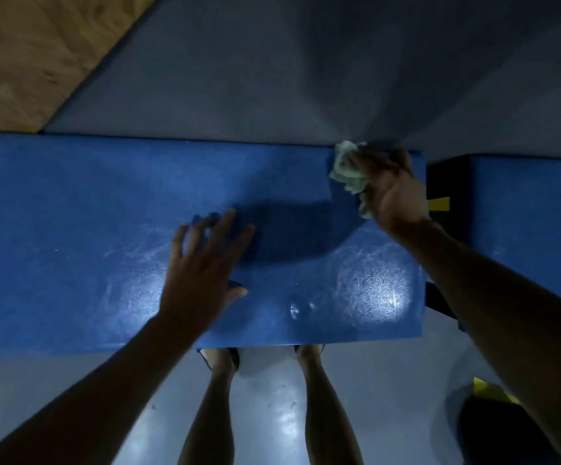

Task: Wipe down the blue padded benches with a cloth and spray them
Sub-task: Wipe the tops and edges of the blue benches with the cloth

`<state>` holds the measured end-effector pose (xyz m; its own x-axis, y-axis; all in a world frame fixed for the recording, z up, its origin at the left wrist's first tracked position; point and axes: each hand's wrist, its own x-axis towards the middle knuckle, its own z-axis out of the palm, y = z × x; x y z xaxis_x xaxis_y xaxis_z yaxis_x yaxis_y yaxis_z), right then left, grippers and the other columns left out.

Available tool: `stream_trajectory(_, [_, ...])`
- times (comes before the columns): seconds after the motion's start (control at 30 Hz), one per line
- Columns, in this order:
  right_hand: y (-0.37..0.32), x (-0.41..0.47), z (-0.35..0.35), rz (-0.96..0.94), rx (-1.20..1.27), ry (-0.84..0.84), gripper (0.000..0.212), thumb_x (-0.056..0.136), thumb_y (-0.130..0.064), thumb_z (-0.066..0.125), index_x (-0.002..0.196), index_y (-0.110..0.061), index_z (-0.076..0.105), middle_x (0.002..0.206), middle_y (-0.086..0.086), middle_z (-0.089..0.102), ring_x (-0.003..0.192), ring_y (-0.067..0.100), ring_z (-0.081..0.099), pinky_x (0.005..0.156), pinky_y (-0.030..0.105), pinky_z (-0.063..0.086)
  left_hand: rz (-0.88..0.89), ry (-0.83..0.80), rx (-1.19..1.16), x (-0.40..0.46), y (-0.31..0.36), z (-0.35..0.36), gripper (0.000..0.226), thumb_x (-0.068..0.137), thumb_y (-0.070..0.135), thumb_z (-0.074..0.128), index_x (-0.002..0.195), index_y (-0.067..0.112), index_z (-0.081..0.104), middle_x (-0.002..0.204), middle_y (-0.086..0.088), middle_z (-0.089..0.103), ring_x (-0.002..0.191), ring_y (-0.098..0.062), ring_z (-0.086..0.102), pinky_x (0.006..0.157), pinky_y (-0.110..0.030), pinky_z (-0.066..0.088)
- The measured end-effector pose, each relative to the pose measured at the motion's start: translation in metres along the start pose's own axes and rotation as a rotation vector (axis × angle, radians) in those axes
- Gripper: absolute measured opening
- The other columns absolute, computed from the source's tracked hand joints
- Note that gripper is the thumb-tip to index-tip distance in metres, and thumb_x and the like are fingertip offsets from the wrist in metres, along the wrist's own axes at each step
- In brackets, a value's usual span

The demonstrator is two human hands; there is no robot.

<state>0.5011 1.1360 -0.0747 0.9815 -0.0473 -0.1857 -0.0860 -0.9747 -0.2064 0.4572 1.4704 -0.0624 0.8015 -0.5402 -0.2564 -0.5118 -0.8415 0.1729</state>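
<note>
A long blue padded bench point(71, 229) runs across the view, its top wet and shiny near the right end. My right hand point(389, 189) grips a crumpled pale green cloth point(347, 169) and holds it against the bench's far right corner. My left hand point(201, 266) is over the middle of the bench with fingers spread and straight, holding nothing; whether it touches the pad I cannot tell. No spray bottle is in view.
A second blue bench point(534, 223) stands to the right across a dark gap with a yellow strip point(440, 203). A grey wall rises behind, with a plywood panel point(30, 52) at top left. My legs point(262, 397) stand on grey floor. A dark object point(500, 431) lies at bottom right.
</note>
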Motion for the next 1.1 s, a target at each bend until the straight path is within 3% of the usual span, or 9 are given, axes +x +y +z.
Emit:
stream_trajectory(0.2, [-0.092, 0.016, 0.045, 0.513, 0.192, 0.247, 0.048, 0.081, -0.011, 0.056, 0.126, -0.026, 0.062, 0.134, -0.008, 0.059, 0.103, 0.031, 0.050, 0.078, 0.030, 0.042, -0.092, -0.113, 0.064, -0.001, -0.034, -0.006, 0.116, 0.042, 0.059, 0.089, 0.145, 0.029, 0.045, 0.159, -0.007, 0.030, 0.135, -0.042, 0.036, 0.111, -0.060, 0.025])
stream_trajectory(0.27, [-0.148, 0.023, 0.057, 0.323, 0.215, 0.236, 0.045, 0.080, -0.008, 0.054, 0.121, -0.022, 0.066, 0.127, -0.003, 0.064, 0.100, 0.033, 0.053, 0.074, 0.030, 0.041, -0.116, -0.122, 0.049, 0.001, -0.030, -0.006, 0.117, 0.039, 0.057, 0.091, 0.143, 0.029, 0.046, 0.158, -0.007, 0.032, 0.135, -0.043, 0.036, 0.111, -0.059, 0.026])
stream_trajectory(0.37, [-0.189, 0.033, 0.050, -0.077, 0.039, 0.029, 0.048, 0.086, -0.015, 0.055, 0.134, -0.025, 0.056, 0.137, -0.006, 0.055, 0.109, 0.032, 0.048, 0.065, 0.033, 0.046, -0.126, -0.143, 0.056, 0.002, -0.028, -0.005, 0.118, 0.040, 0.059, 0.090, 0.145, 0.030, 0.044, 0.158, -0.008, 0.033, 0.136, -0.042, 0.035, 0.111, -0.060, 0.026])
stream_trajectory(0.5, [-0.123, 0.033, 0.023, -0.299, -0.069, -0.079, 0.079, 0.066, -0.019, 0.076, 0.139, -0.032, 0.050, 0.145, -0.010, 0.048, 0.111, 0.031, 0.050, 0.076, 0.036, 0.052, -0.110, -0.113, 0.055, 0.001, -0.032, -0.005, 0.116, 0.042, 0.058, 0.090, 0.144, 0.027, 0.045, 0.156, -0.011, 0.036, 0.135, -0.044, 0.037, 0.112, -0.059, 0.024])
stream_trajectory(0.67, [-0.007, -0.011, 0.007, 0.132, -0.086, 0.004, 0.072, 0.075, -0.011, 0.062, 0.141, -0.035, 0.045, 0.149, -0.013, 0.044, 0.106, 0.036, 0.048, 0.076, 0.039, 0.053, -0.128, -0.114, 0.008, 0.001, -0.032, -0.002, 0.115, 0.043, 0.057, 0.090, 0.145, 0.027, 0.045, 0.156, -0.012, 0.035, 0.137, -0.044, 0.035, 0.113, -0.057, 0.022])
stream_trajectory(0.83, [-0.071, -0.001, 0.041, 0.519, 0.029, 0.190, 0.065, 0.081, -0.008, 0.047, 0.144, -0.026, 0.045, 0.151, -0.006, 0.043, 0.101, 0.034, 0.045, 0.080, 0.036, 0.044, -0.112, -0.128, -0.016, 0.002, -0.034, 0.001, 0.114, 0.044, 0.058, 0.089, 0.145, 0.028, 0.043, 0.158, -0.011, 0.030, 0.137, -0.045, 0.033, 0.113, -0.057, 0.022])
stream_trajectory(0.9, [-0.130, 0.003, 0.059, 0.442, 0.104, 0.203, 0.066, 0.078, -0.009, 0.045, 0.143, -0.020, 0.048, 0.149, 0.002, 0.046, 0.097, 0.034, 0.046, 0.084, 0.035, 0.040, -0.097, -0.125, -0.013, 0.002, -0.035, 0.000, 0.113, 0.045, 0.059, 0.088, 0.144, 0.027, 0.043, 0.157, -0.011, 0.031, 0.136, -0.044, 0.033, 0.112, -0.057, 0.024])
stream_trajectory(1.0, [-0.204, -0.007, 0.072, 0.099, 0.094, 0.147, 0.059, 0.081, -0.013, 0.051, 0.139, -0.022, 0.052, 0.146, -0.001, 0.049, 0.096, 0.032, 0.047, 0.079, 0.034, 0.045, -0.097, -0.147, 0.023, 0.003, -0.035, -0.005, 0.112, 0.045, 0.062, 0.085, 0.142, 0.026, 0.044, 0.155, -0.009, 0.035, 0.135, -0.041, 0.034, 0.110, -0.055, 0.027])
stream_trajectory(1.1, [-0.192, -0.016, 0.061, -0.213, -0.003, 0.006, 0.057, 0.088, -0.019, 0.037, 0.143, -0.026, 0.047, 0.150, -0.005, 0.045, 0.103, 0.032, 0.050, 0.077, 0.039, 0.051, -0.092, -0.147, 0.027, 0.004, -0.034, -0.006, 0.106, 0.045, 0.062, 0.086, 0.137, 0.027, 0.047, 0.154, -0.008, 0.036, 0.135, -0.040, 0.034, 0.110, -0.055, 0.027])
